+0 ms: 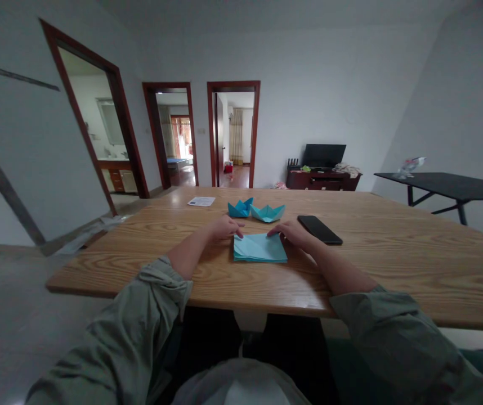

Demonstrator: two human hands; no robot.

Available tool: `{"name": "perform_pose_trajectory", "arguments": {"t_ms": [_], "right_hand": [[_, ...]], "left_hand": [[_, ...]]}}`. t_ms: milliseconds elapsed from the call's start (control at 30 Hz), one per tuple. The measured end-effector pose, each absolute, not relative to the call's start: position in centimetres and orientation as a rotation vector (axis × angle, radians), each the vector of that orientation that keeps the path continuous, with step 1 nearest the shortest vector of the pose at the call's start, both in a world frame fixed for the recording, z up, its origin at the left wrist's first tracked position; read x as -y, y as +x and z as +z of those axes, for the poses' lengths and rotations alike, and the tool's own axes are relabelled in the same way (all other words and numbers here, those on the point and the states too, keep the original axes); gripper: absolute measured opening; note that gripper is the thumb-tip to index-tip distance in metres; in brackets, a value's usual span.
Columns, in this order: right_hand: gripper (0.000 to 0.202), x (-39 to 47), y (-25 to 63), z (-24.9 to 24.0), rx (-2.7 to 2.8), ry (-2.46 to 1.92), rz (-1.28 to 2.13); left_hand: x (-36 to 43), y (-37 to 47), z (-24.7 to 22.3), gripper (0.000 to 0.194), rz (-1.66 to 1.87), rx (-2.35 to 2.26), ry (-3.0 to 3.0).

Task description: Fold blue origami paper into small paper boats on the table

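Folded light-blue paper (260,250) lies on the bench (393,242), its far edge touched by the fingers of the left hand (226,226) and right hand (294,232), presumably to keep its layers aligned; whether they pinch or merely press cannot be told. Just beyond the fingers sit a darker paper boat (238,210) and a paler paper boat (268,214); beside the right fingers, a smartphone (320,230), apparently leaving folding room.

A white printed paper card (201,201) is placed near the far left corner of the light-brown wood-grain tabletop (393,253). A black rectangular phone (320,229) is laid obliquely, well in from the right edge. Beyond the far edge, a black flat-screen television (324,156) is supported on a dark red-brown wooden cabinet (300,180). A crumpled clear object (409,168) is carried near the left corner of a black-topped table (456,184).
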State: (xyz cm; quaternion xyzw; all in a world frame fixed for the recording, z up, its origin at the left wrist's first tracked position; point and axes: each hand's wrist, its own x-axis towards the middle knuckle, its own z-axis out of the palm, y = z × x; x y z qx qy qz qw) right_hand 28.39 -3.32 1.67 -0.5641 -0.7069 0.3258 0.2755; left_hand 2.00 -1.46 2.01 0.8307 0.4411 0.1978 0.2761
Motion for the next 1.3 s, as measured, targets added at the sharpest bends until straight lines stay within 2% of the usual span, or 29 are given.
{"name": "perform_pose_trajectory", "arguments": {"t_ms": [167,267,367,467,600,667,933,1167,1300], "right_hand": [[0.029,4.0,27.1,1.1,2.234,-1.694,0.232],[0.033,5.0,26.1,0.6,2.293,-1.809,-0.146],[0.036,5.9,25.1,0.2,2.325,-1.767,-0.318],[0.043,5.8,24.6,-0.5,2.434,-1.585,-0.273],[0.056,4.6,24.9,-1.3,2.572,-1.533,0.087],[0.061,4.1,25.2,-1.5,2.602,-1.57,0.16],[0.07,3.2,26.4,-1.5,2.588,-1.727,0.143],[0.079,2.6,27.5,-1.7,2.429,-1.937,0.084],[0.075,3.1,27.3,-1.7,2.483,-1.849,0.03]], "left_hand": [[3.5,5.4,1.0,0.044,0.389,-1.322,2.822],[4.6,7.5,0.3,0.051,0.165,-1.335,2.83],[4.7,8.5,-0.3,0.053,0.159,-1.341,2.788],[4.1,8.5,-0.7,0.053,0.238,-1.302,2.786],[3.4,8.0,-1.1,0.059,0.235,-1.242,2.671],[3.4,7.6,-1.0,0.064,0.194,-1.232,2.614],[3.8,5.9,-0.2,0.083,0.077,-1.393,2.511],[3.1,5.8,-0.7,0.081,0.092,-1.447,2.507],[3.1,5.9,-0.8,0.081,0.109,-1.451,2.516]]}}
